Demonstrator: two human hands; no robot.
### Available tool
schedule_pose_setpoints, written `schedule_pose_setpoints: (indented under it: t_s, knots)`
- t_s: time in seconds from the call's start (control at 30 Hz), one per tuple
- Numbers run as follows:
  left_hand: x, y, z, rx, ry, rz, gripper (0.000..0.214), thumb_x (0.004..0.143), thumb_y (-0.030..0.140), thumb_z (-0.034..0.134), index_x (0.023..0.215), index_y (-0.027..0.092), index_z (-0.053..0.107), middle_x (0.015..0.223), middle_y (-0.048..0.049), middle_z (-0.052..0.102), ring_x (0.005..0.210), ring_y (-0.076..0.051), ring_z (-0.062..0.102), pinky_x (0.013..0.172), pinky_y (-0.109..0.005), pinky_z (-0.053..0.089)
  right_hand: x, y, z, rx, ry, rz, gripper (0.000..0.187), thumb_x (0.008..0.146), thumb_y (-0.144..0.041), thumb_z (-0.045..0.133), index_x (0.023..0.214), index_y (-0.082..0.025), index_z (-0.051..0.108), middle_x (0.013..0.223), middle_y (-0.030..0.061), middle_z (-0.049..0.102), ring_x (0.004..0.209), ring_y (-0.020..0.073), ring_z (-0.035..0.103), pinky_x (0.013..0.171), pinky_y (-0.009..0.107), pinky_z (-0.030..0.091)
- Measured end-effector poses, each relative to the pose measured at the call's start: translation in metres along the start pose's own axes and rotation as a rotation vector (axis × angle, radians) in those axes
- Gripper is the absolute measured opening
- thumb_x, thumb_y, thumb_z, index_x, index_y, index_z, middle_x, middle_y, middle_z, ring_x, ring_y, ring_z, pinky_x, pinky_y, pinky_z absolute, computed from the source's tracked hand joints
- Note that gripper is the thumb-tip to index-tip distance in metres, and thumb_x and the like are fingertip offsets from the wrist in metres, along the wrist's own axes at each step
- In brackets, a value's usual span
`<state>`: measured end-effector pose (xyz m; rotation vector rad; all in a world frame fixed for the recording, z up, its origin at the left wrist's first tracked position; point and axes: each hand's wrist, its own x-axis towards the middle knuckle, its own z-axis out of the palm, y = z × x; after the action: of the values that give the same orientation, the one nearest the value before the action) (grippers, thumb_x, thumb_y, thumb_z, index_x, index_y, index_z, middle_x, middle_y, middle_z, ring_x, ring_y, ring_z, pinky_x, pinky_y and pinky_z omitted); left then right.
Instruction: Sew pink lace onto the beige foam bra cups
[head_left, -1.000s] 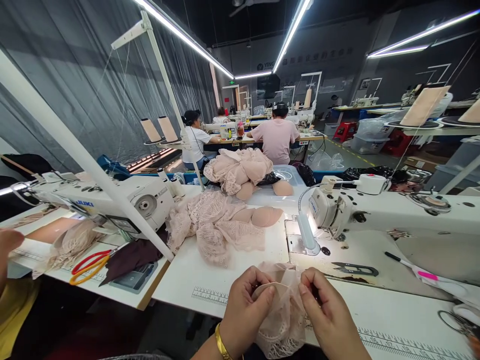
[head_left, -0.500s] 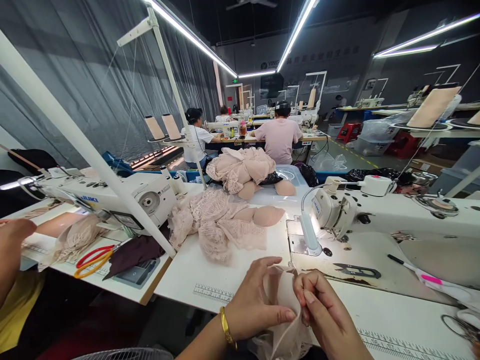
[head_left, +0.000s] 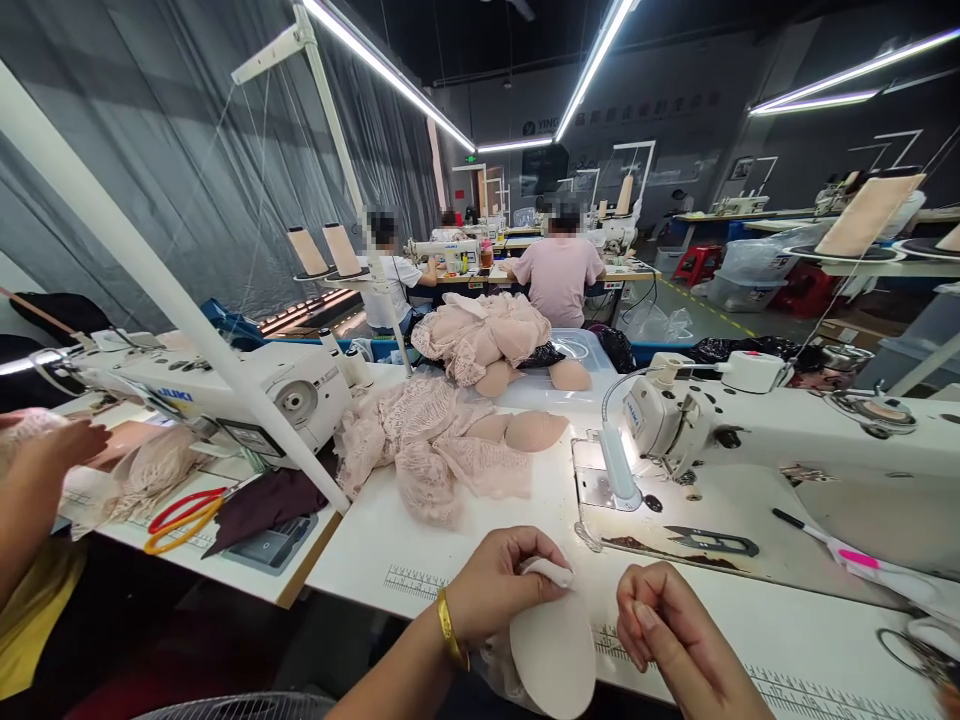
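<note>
My left hand (head_left: 504,585) is closed on a beige foam cup pad (head_left: 553,655), pinching its top edge at the near edge of the white sewing table (head_left: 420,560). A bit of pink lace fabric (head_left: 501,668) hangs below that hand. My right hand (head_left: 667,630) is curled just right of the pad with nothing visible in it. The sewing machine (head_left: 750,425) stands behind my hands, its lamp lit over the needle plate (head_left: 600,490).
A pile of pink lace garments (head_left: 431,445) and foam cups (head_left: 532,430) lies on the table ahead. Thread snips (head_left: 712,541) and a pink-marked pen (head_left: 832,545) lie to the right. A co-worker's hand (head_left: 52,455) works at the left machine (head_left: 225,385) near red-yellow scissors (head_left: 180,520).
The cup pad has come out of the lace and now hangs from my left hand. My right hand has let go and drawn right. The co-worker's hand moved toward the left machine.
</note>
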<state>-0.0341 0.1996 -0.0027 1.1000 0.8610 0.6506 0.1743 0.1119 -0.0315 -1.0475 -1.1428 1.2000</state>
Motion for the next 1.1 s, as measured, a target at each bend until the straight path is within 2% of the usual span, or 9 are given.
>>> schedule_pose_setpoints:
  t_s: [0.17,0.3,0.37,0.47,0.6,0.67,0.8,0.93,1.1]
  knots:
    - [-0.001,-0.003,0.008,-0.081,-0.073,-0.082,0.062,0.05,0.056,0.099,0.083,0.017,0.064,0.07,0.0024,0.064,0.06,-0.01,0.053,0.06,-0.023,0.043,0.009,-0.006,0.007,0.211,0.044,-0.181,0.027,0.107,-0.043,0.051,0.085,-0.027,0.051,0.084,0.0005,0.048,0.082,0.0192,0.049,0.075,0.032,0.042]
    - [-0.003,-0.001,0.011,-0.064,-0.059,-0.067,0.062,0.055,0.062,0.095,0.082,0.017,0.061,0.067,0.0026,0.062,0.057,-0.01,0.052,0.056,-0.023,0.041,0.005,-0.008,0.021,0.438,-0.154,0.035,0.032,0.107,-0.048,0.05,0.084,-0.026,0.046,0.078,-0.0035,0.044,0.058,0.0123,0.034,0.054,0.027,0.032]
    - [-0.004,0.0,0.008,-0.023,-0.017,-0.018,0.06,0.057,0.061,0.095,0.08,0.016,0.061,0.069,0.0012,0.062,0.061,-0.012,0.054,0.058,-0.024,0.042,0.001,-0.006,0.02,0.353,-0.22,0.096,0.035,0.107,-0.053,0.049,0.085,-0.026,0.045,0.078,-0.0046,0.045,0.058,0.0112,0.033,0.055,0.027,0.031]
    - [-0.005,0.0,0.004,0.041,0.024,0.05,0.056,0.062,0.06,0.092,0.079,0.015,0.063,0.072,-0.0004,0.062,0.066,-0.013,0.054,0.06,-0.024,0.042,-0.001,-0.005,0.006,0.054,-0.25,0.13,0.042,0.107,-0.062,0.044,0.086,-0.026,0.044,0.078,-0.0054,0.044,0.06,0.0113,0.036,0.06,0.028,0.034]
    - [-0.002,-0.004,0.005,0.116,-0.018,0.013,0.058,0.067,0.066,0.087,0.084,0.015,0.067,0.076,-0.0011,0.062,0.068,-0.014,0.053,0.062,-0.026,0.04,0.002,-0.018,-0.015,-0.224,-0.269,0.175,0.044,0.105,-0.068,0.043,0.091,-0.026,0.048,0.077,-0.005,0.041,0.065,0.0139,0.037,0.062,0.03,0.034]
    - [-0.001,-0.006,0.008,0.156,-0.105,-0.038,0.061,0.065,0.067,0.088,0.089,0.013,0.07,0.076,-0.0011,0.061,0.07,-0.014,0.052,0.065,-0.027,0.039,0.005,-0.025,-0.017,-0.158,-0.27,0.133,0.039,0.107,-0.061,0.043,0.09,-0.026,0.048,0.08,-0.004,0.043,0.066,0.0143,0.04,0.065,0.03,0.038]
    - [0.0,-0.008,0.015,0.092,-0.214,-0.032,0.062,0.064,0.067,0.089,0.085,0.012,0.071,0.073,0.0013,0.057,0.069,-0.011,0.045,0.068,-0.026,0.033,0.01,-0.028,-0.005,0.213,-0.209,0.027,0.031,0.11,-0.046,0.043,0.088,-0.026,0.049,0.083,-0.0033,0.045,0.066,0.0134,0.041,0.067,0.031,0.042]
    - [-0.002,-0.008,0.016,-0.077,-0.183,-0.1,0.058,0.054,0.054,0.099,0.079,0.014,0.066,0.07,0.0026,0.058,0.066,-0.009,0.046,0.066,-0.024,0.034,0.01,-0.022,0.005,0.425,-0.139,-0.016,0.027,0.108,-0.043,0.049,0.087,-0.026,0.051,0.08,-0.004,0.044,0.061,0.0125,0.033,0.062,0.029,0.041]
    - [-0.002,-0.007,0.014,-0.227,-0.12,-0.086,0.057,0.048,0.038,0.105,0.079,0.015,0.063,0.076,-0.0016,0.068,0.066,-0.01,0.056,0.066,-0.024,0.041,0.008,-0.021,0.005,0.365,-0.083,0.012,0.034,0.103,-0.053,0.055,0.083,-0.027,0.047,0.076,-0.0031,0.044,0.058,0.0131,0.034,0.057,0.031,0.041]
